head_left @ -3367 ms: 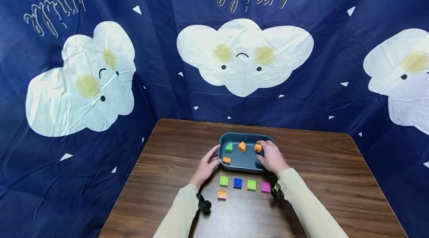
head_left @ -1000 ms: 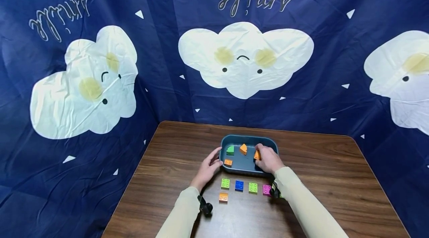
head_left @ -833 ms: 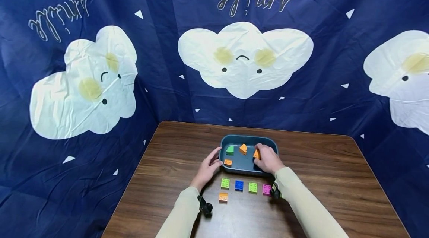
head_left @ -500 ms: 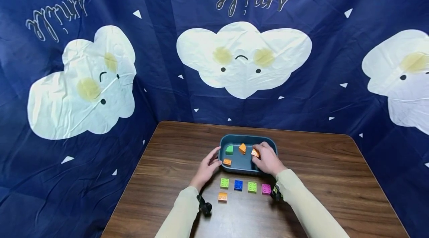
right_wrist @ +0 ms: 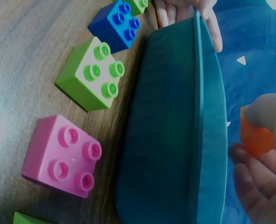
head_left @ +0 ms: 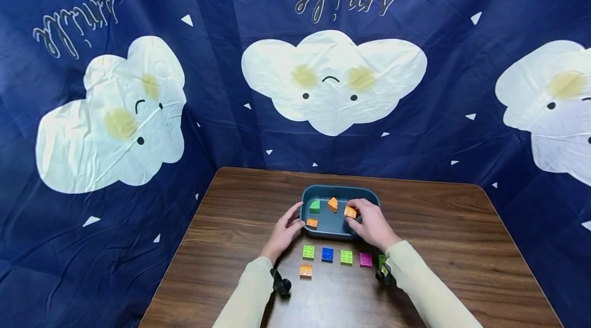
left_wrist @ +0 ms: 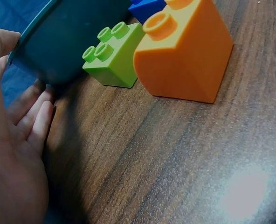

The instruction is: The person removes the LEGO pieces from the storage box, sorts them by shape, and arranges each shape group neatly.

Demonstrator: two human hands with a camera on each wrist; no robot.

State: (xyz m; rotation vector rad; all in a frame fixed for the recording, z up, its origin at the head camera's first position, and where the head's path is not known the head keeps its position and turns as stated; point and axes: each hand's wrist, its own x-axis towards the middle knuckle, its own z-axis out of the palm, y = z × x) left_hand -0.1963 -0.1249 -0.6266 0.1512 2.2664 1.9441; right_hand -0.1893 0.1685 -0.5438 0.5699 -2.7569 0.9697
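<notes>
A teal bin (head_left: pixel 330 226) stands on the table. My right hand (head_left: pixel 372 223) is over its right half, pinching an orange building block (head_left: pixel 350 212) between thumb and fingers, two studs facing up. In the right wrist view this orange block (right_wrist: pixel 255 135) shows beyond the bin wall (right_wrist: pixel 168 116), partly hidden by the fingers. My left hand (head_left: pixel 283 231) rests against the bin's left end, thumb and fingertips at the rim, fingers fairly straight. Inside the bin lie a green curved block (head_left: pixel 315 207), an orange wedge-like block (head_left: pixel 333 205) and an orange two-stud block (head_left: pixel 312 223).
In front of the bin runs a row of blocks: lime (head_left: pixel 308 252), blue (head_left: pixel 327 254), another lime block (head_left: pixel 346 257), pink (head_left: pixel 365 259) and a green one (head_left: pixel 382 261) partly behind the right wrist. Nearer sits an orange round-edged block (head_left: pixel 306 271). Dark blue cloth (head_left: pixel 221 112) hangs behind the table.
My right hand has taken hold of the orange block and turned it, so its studs now face up. The hand has shifted slightly left. My left hand has stayed at the bin's left end.
</notes>
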